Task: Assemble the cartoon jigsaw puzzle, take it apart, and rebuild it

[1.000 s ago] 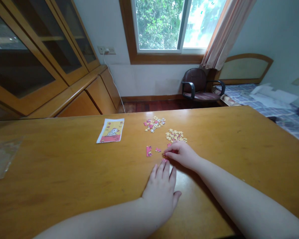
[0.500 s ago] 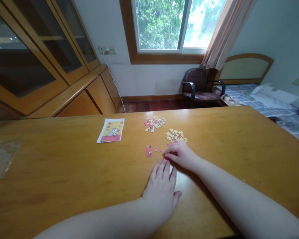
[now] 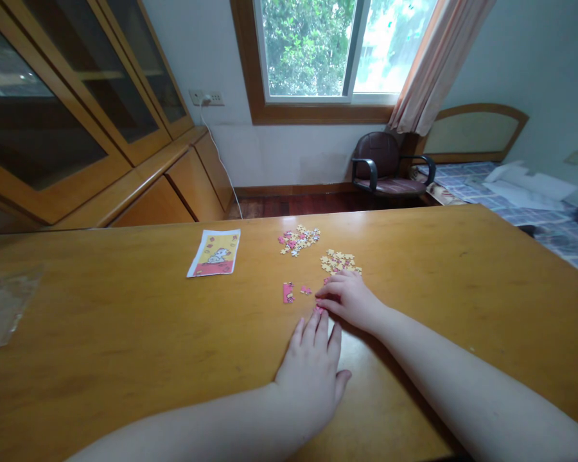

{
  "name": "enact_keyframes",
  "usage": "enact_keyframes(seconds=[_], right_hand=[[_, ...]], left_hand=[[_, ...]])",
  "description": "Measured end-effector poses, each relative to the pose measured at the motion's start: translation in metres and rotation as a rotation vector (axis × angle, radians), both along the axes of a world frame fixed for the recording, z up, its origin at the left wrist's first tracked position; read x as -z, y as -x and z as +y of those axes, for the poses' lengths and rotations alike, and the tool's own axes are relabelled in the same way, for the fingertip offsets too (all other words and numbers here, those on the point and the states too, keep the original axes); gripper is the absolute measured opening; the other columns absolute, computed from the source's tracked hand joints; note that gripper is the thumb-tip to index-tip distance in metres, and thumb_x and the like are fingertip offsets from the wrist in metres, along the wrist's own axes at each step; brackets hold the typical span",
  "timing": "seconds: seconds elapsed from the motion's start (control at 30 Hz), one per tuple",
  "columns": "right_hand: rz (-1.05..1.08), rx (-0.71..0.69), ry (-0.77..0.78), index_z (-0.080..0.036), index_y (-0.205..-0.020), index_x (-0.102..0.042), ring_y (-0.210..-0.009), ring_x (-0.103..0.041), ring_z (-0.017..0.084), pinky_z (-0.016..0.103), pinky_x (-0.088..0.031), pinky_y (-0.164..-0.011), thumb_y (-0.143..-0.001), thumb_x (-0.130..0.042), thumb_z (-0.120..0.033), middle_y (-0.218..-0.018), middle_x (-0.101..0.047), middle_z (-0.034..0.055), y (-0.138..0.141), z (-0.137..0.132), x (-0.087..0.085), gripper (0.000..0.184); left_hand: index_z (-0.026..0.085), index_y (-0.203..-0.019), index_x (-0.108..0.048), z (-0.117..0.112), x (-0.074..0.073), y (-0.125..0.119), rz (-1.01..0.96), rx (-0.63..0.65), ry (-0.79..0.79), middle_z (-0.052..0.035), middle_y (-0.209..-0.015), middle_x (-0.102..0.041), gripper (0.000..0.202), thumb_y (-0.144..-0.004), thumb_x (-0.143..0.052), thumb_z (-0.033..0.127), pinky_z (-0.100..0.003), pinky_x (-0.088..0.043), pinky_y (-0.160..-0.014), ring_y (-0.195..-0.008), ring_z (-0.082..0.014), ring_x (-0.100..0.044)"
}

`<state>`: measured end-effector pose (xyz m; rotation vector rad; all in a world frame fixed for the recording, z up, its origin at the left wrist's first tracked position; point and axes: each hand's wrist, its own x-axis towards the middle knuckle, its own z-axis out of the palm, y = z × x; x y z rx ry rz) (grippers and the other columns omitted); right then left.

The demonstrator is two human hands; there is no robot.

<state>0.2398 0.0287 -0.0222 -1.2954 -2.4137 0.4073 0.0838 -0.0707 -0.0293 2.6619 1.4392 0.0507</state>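
My left hand lies flat on the wooden table, fingers stretched out, its fingertips touching a small pink puzzle piece. My right hand rests just beyond it, fingers curled over pink pieces on the table; what it grips is hidden. A joined pink strip of pieces and a loose pink piece lie just left of the right hand. A pile of yellow pieces sits right behind it. A mixed pink and yellow pile lies farther back.
A picture card with a yellow and red cartoon lies on the table to the left. A clear plastic bag is at the far left edge. Beyond the table stand a dark armchair, wooden cabinets and a bed.
My right hand has shifted very slightly over the pink pieces. My left hand has stayed flat in place.
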Motion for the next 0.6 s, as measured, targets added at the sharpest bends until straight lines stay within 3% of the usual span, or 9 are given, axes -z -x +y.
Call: enact_keyframes(seconds=[0.27,0.37,0.6], right_hand=[[-0.022,0.141,0.004,-0.023,-0.084,-0.071,-0.086,-0.056,0.02,0.035,-0.032,-0.079,-0.093,-0.053,-0.034,-0.083,-0.07,0.0037,-0.014,0.007,-0.014,0.023],[-0.085,0.149,0.005,-0.021,-0.075,-0.069,-0.081,-0.055,0.019,0.034,-0.03,-0.075,-0.094,-0.05,-0.034,-0.075,-0.069,0.0033,-0.018,0.009,-0.019,0.03],[-0.134,0.102,-0.033,-0.022,-0.087,-0.071,-0.089,-0.054,0.02,0.035,-0.031,-0.079,-0.09,-0.055,-0.033,-0.088,-0.069,0.0049,-0.016,0.004,-0.016,0.019]], left_hand=[[0.014,-0.144,-0.038,-0.001,0.0,0.0,-0.02,0.002,0.008,-0.0185,-0.153,-0.031,0.066,-0.091,-0.035,0.053,-0.054,-0.024,-0.113,-0.142,-0.0333,-0.025],[0.014,-0.144,-0.039,-0.001,-0.001,0.0,-0.023,0.011,0.028,-0.0196,-0.151,-0.033,0.066,-0.092,-0.033,0.054,-0.055,-0.025,-0.112,-0.14,-0.0338,-0.027],[0.015,-0.144,-0.039,-0.001,0.001,0.001,-0.023,-0.006,0.012,-0.019,-0.15,-0.036,0.066,-0.091,-0.033,0.055,-0.055,-0.025,-0.112,-0.139,-0.034,-0.029]])
